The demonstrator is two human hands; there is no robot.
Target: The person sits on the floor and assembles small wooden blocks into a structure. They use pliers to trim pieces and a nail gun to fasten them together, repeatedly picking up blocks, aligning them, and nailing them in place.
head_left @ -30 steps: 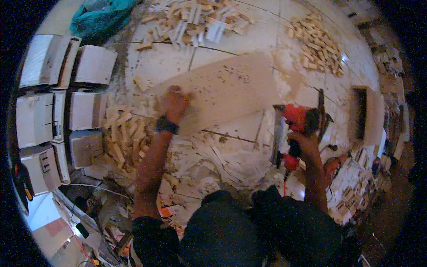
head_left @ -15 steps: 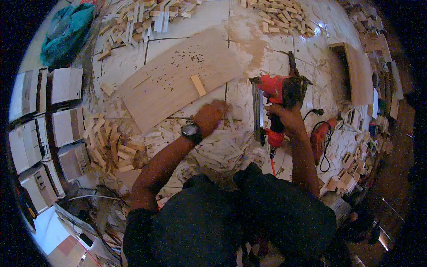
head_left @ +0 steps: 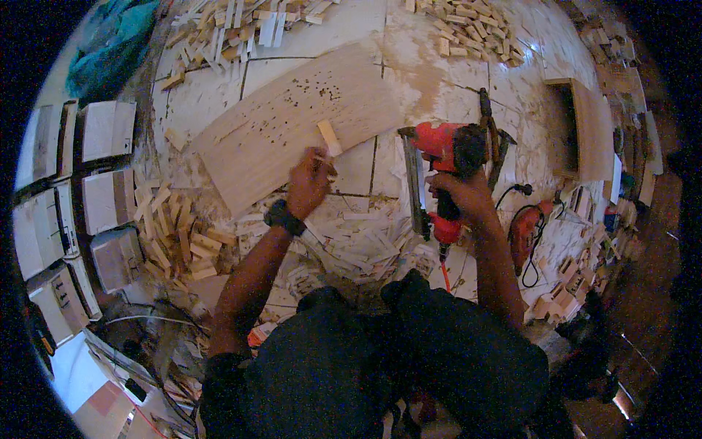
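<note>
My right hand [head_left: 472, 197] is wrapped round the handle of a red and black nail gun [head_left: 439, 143], its long magazine on the left side and a red air hose at its lower end. My left hand [head_left: 311, 179], with a dark watch on the wrist, is over the near edge of a flat wooden board [head_left: 256, 150]. Its fingers are curled together; a pale bit shows at them, too small to name. Just beyond the fingertips, a small wood block [head_left: 329, 137] lies on the board, along with many dark specks.
Thin wood strips [head_left: 358, 238] litter the tiles before my knees. Piles of wood pieces lie left [head_left: 183, 234], and far right [head_left: 479, 29]. Stacked boxy wooden pieces [head_left: 110, 197] line the left. An open wooden box [head_left: 578, 132] and an orange corded power tool [head_left: 525, 230] are at right.
My left hand has moved left from over the loose strips to the board's near edge, beside the small block. The nail gun has shifted slightly left in my right hand.
</note>
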